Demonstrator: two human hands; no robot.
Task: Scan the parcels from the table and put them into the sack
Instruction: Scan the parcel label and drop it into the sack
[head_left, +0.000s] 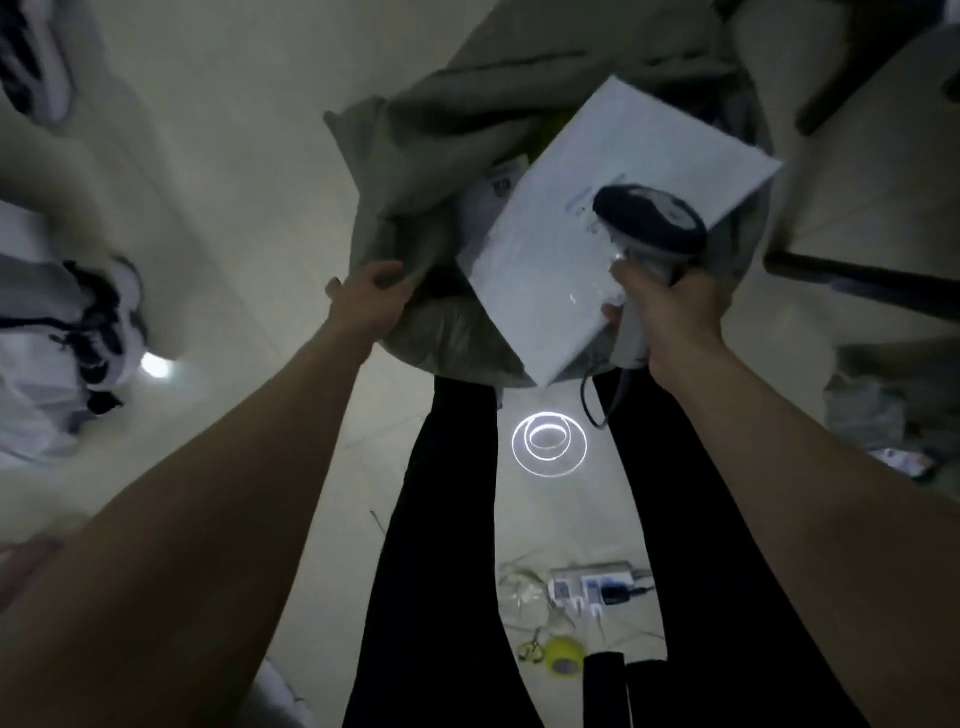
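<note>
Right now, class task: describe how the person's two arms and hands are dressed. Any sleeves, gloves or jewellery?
Both forearms are bare up to the frame edge: no sleeves show. The left hand and right hand wear no gloves; no watch, ring or bracelet is visible, though the picture is dim and blurred.

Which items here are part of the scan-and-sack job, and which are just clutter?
In the job:
sack, left hand gripping its rim
white parcel over the sack
scanner, in right hand

Lying about:
power strip
yellow tape roll
scissors
</note>
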